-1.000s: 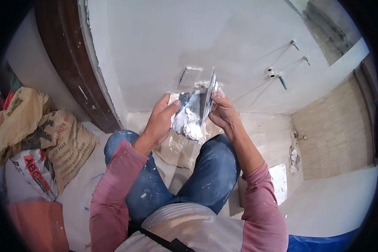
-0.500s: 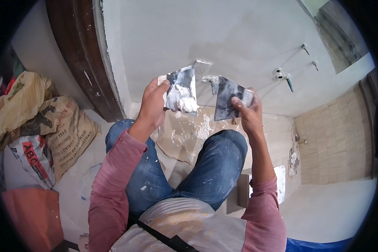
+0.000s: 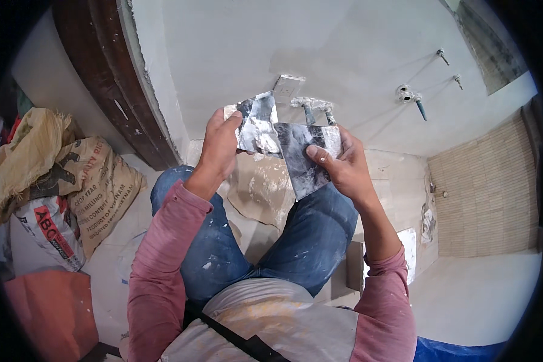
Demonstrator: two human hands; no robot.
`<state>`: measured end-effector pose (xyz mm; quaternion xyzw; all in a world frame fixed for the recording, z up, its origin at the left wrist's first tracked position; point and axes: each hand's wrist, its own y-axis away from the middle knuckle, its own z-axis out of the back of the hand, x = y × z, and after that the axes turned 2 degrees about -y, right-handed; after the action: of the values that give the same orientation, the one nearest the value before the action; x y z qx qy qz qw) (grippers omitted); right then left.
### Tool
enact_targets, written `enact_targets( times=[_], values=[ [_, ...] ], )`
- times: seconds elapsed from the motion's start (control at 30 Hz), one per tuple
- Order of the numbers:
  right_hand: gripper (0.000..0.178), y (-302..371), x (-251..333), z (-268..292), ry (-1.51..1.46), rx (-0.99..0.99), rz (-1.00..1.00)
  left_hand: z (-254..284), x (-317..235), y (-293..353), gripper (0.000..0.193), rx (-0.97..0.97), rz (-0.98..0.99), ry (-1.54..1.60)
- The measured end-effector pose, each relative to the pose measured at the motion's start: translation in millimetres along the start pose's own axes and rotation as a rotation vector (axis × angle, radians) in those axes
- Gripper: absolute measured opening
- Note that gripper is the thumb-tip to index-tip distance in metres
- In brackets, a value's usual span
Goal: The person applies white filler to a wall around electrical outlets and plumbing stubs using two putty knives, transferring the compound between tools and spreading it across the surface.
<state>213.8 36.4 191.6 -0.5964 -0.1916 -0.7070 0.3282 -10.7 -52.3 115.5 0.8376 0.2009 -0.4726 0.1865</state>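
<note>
My left hand [image 3: 221, 140] is closed on a flat metal putty knife [image 3: 257, 114], its thumb on the upper face. White putty lies in a thick lump on that blade, toward its lower right edge. In my right hand [image 3: 344, 163] is a second putty knife [image 3: 301, 154], wider, dark and smeared with a thin white film. Its upper left edge meets or overlaps the right edge of the first blade; whether they touch I cannot tell. Both blades are held up above my knees, before the grey wall [image 3: 235, 54]. My fingers hide the grip ends.
A wall outlet [image 3: 288, 86] and putty-crusted pipe stubs [image 3: 320, 111] are just beyond the blades. More pipe fittings [image 3: 410, 96] jut out at right. Brown paper [image 3: 256, 187] covers floor between my knees. Sacks [image 3: 105, 193] lean at left beside a dark door frame [image 3: 102, 72].
My right hand has brought its putty knife left and down, against or over the edge of the left one. The left hand has barely shifted.
</note>
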Motion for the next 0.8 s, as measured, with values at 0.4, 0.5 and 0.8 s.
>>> enact_targets(
  times=[0.4, 0.5, 0.8],
  values=[
    [0.036, -20, 12, 9, 0.572, 0.032, 0.01, -5, 11, 3, 0.027, 0.277, -0.065, -0.082],
    [0.03, -23, 23, 10, 0.583, 0.088, -0.038, 1, 16, 0, 0.026, 0.34, -0.109, -0.202],
    [0.019, -52, -7, 24, 1.273, -0.252, 1.099, 5, 15, -6, 0.03, 0.317, -0.139, -0.285]
  ],
)
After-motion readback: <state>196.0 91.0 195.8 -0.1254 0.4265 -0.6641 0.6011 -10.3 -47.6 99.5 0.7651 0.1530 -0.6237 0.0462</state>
